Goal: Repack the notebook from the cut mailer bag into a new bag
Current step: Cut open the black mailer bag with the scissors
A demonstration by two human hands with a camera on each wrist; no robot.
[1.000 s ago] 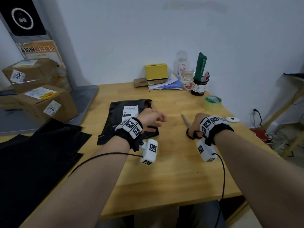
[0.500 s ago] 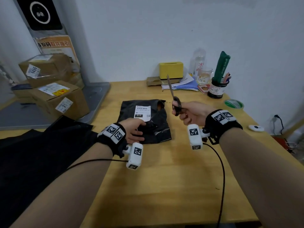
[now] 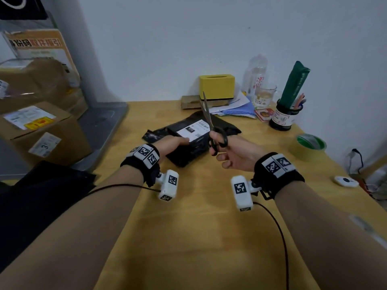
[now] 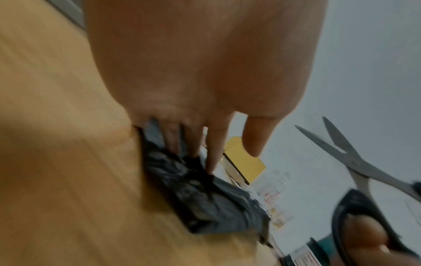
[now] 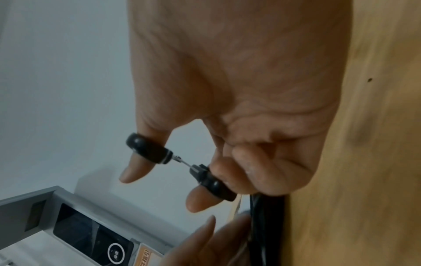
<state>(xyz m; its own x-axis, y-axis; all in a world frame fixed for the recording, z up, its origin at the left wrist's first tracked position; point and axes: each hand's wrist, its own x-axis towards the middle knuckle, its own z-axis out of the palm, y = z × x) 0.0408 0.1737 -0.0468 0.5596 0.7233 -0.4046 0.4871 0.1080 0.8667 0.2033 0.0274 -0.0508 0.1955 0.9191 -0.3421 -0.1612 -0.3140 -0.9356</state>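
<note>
A black mailer bag [image 3: 188,151] with a white label [image 3: 193,130] lies mid-table; the notebook inside is hidden. My left hand [image 3: 177,141] grips the bag's near left edge, thumb on the label, and the bag [image 4: 193,198] bunches under its fingers. My right hand [image 3: 219,149] holds black-handled scissors [image 3: 218,139] just right of the bag, blades up and slightly parted [image 4: 341,149]. Its thumb and a finger sit in the handle rings [image 5: 148,149]. A stack of flat black bags [image 3: 41,197] lies at the left.
Cardboard boxes [image 3: 41,130] and a grey tray [image 3: 100,126] stand at the left. Along the back are a yellow box [image 3: 216,86], papers, a bottle, a glass and a pen jar [image 3: 282,119]. A green tape roll [image 3: 311,142] sits at the right.
My right hand picked the scissors up off the table and brought them over beside the bag, blades up. My left hand slid to the bag's near edge and took hold of it.
</note>
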